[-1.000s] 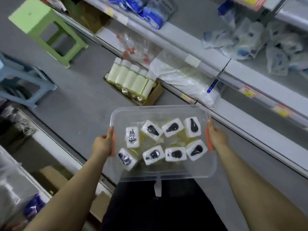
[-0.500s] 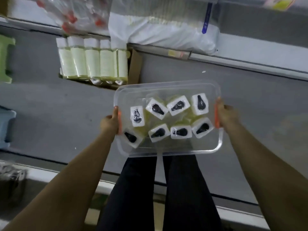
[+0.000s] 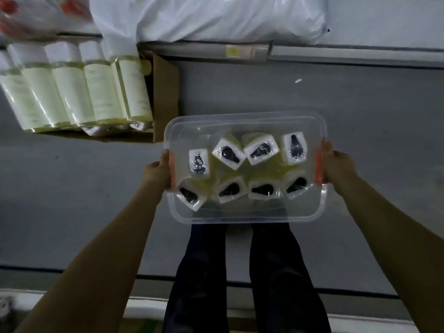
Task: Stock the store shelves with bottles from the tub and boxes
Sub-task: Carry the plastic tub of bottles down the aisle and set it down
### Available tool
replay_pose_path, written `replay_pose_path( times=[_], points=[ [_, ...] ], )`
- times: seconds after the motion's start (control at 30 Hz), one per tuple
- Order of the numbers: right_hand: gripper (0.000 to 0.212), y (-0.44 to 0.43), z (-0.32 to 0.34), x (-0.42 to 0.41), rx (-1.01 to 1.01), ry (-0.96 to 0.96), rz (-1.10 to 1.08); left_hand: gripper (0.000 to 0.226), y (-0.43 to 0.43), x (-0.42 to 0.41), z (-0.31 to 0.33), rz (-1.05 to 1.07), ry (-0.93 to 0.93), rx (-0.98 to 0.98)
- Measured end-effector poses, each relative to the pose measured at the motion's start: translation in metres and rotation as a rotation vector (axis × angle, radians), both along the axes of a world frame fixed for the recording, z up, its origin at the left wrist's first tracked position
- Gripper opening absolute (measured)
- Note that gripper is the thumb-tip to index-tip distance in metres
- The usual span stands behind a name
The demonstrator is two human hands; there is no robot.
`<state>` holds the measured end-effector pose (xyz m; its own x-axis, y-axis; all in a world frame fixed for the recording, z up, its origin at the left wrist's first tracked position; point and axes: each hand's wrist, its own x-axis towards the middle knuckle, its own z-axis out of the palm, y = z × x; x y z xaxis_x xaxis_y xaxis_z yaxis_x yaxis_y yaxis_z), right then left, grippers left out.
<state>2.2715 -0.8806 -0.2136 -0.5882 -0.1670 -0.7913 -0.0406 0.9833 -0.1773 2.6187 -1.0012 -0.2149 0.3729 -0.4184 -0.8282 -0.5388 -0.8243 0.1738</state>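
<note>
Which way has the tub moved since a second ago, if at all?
Yes. The tub has turned: it sat skewed to the shelf edge, and now its long side runs parallel to it.

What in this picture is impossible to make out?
Head view:
- Label print on the boxed bottles: too blurred.
- Price tag: blurred, unreadable.
- Fingers of left hand and right hand: hidden beneath the tub handles.
- Red-capped pack: cut off by the top-left edge, blurred.

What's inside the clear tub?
Eight shrink-wrapped bottles, white caps up, in two rows of four inside the tub. Their yellowish bodies are mostly hidden beneath the caps, so labels can't be read. The left hand and right hand grip its sides.
</note>
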Motion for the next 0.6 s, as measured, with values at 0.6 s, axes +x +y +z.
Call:
replay_pose_path(
  times=[0.6],
  points=[
    [0.056,-0.084,-0.098,-0.037,-0.119,-0.021,-0.144,0.064,-0.117,-0.036,-0.098,-0.001,0.028,-0.058]
  ],
)
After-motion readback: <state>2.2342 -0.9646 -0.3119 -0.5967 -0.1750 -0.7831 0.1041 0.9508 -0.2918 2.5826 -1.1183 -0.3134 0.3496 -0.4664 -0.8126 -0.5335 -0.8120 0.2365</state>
